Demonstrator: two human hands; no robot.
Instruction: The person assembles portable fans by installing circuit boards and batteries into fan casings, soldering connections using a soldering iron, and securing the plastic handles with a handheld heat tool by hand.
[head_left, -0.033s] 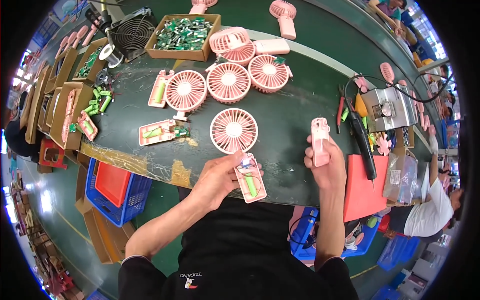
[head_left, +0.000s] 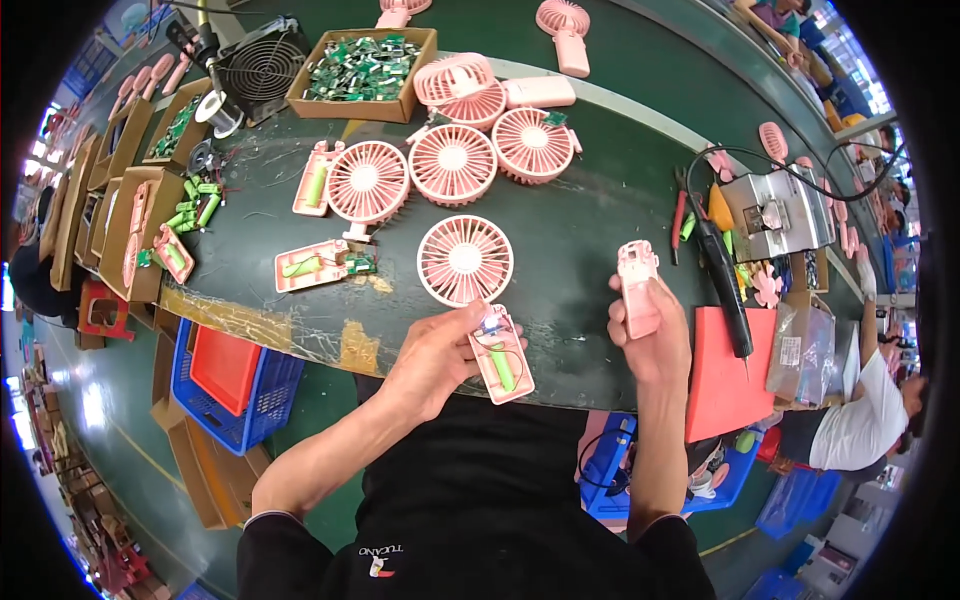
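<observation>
Near the bench's front edge, my left hand (head_left: 437, 358) grips the opened handle of a pink handheld fan. A green battery (head_left: 502, 368) and thin wires lie in that handle half (head_left: 517, 385). Its round fan head (head_left: 465, 261) points away from me and rests on the bench. To the right, my right hand (head_left: 655, 335) is closed around a loose pink handle cover (head_left: 638, 285), held upright and apart from the fan. Another opened handle (head_left: 308, 266), with a battery and a green circuit board, lies left of the fan head.
Several pink fans (head_left: 452, 164) stand behind. A cardboard box of circuit boards (head_left: 318, 105) sits at the back, with loose batteries (head_left: 195, 207) at left. On the right are a black soldering iron (head_left: 722, 275), a red sheet (head_left: 730, 375) and a metal stand (head_left: 778, 217).
Both hands keep their holds. The handle cover in my right hand has tilted slightly and dipped a little. The whole view has shifted slightly.
</observation>
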